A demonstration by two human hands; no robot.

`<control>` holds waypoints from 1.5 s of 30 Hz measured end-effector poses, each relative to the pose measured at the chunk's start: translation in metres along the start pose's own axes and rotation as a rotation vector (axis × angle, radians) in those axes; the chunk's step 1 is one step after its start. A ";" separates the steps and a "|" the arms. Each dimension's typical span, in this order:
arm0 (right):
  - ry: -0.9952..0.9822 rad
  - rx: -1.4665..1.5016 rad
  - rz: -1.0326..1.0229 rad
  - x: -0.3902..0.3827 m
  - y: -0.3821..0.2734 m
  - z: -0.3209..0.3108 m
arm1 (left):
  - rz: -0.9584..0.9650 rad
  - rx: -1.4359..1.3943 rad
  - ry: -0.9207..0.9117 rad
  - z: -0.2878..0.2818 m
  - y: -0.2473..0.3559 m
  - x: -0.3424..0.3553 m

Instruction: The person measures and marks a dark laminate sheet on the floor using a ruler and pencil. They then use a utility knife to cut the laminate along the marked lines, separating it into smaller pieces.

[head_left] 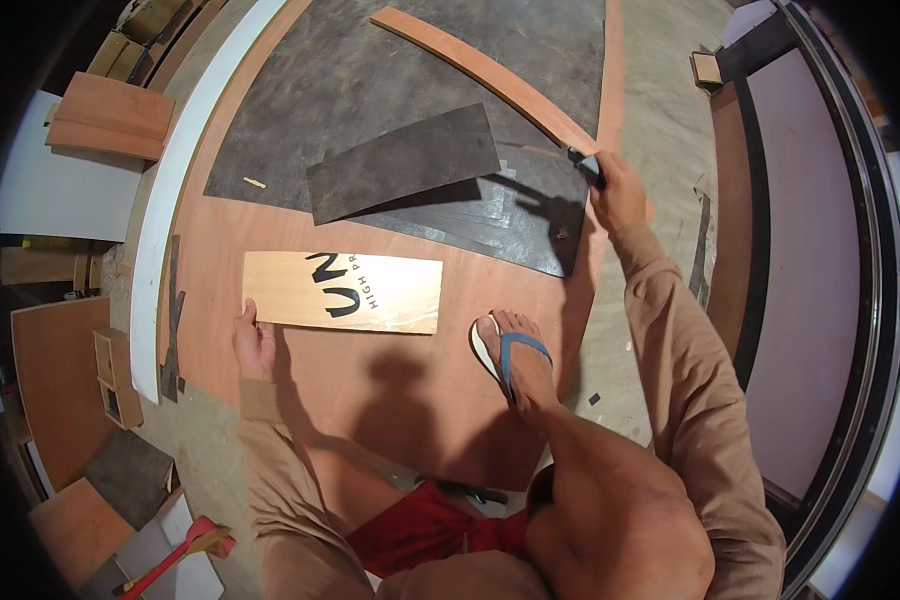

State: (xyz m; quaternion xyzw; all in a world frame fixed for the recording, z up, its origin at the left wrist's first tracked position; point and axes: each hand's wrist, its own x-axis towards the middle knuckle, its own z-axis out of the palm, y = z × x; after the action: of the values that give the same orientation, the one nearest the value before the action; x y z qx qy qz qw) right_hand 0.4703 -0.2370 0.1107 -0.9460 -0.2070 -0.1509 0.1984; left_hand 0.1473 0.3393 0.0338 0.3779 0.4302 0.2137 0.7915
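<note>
In my left hand (255, 345) is a pale rectangular laminate piece (400, 290) with black lettering, gripped by its lower left corner. My right hand (620, 190) is closed around a small dark-handled tool (587, 168); its exact kind is hard to make out. The tool is close to the near end of a long reddish wooden strip (480, 75), which lies slanted across a dark grey sheet (300, 90). A smaller dark rectangular piece (405, 160) sits tilted over that sheet, its shadow falling beside it. Beneath everything is a reddish plywood board (320, 380).
My sandalled foot (520, 360) rests on the board. Along the left runs a long white-faced panel (155, 290), with wood offcuts (110, 115) beyond. A red-handled tool (175, 555) lies at lower left. A large framed pale panel (800, 280) stands at right.
</note>
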 end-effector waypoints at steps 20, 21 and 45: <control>-0.576 0.247 -0.188 0.006 -0.032 0.058 | 0.061 0.005 -0.057 0.045 -0.118 -0.048; -0.724 0.316 -0.230 0.011 -0.031 0.062 | 0.065 0.006 -0.063 0.047 -0.122 -0.049; -0.136 0.583 -0.383 0.147 -0.189 0.110 | 0.032 -0.232 0.020 0.119 -0.109 -0.073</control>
State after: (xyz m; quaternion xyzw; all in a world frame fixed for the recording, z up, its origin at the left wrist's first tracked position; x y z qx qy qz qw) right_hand 0.5351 0.0176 0.1272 -0.8016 -0.4276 -0.0567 0.4140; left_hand 0.2097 0.1737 0.0271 0.2884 0.4042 0.2786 0.8221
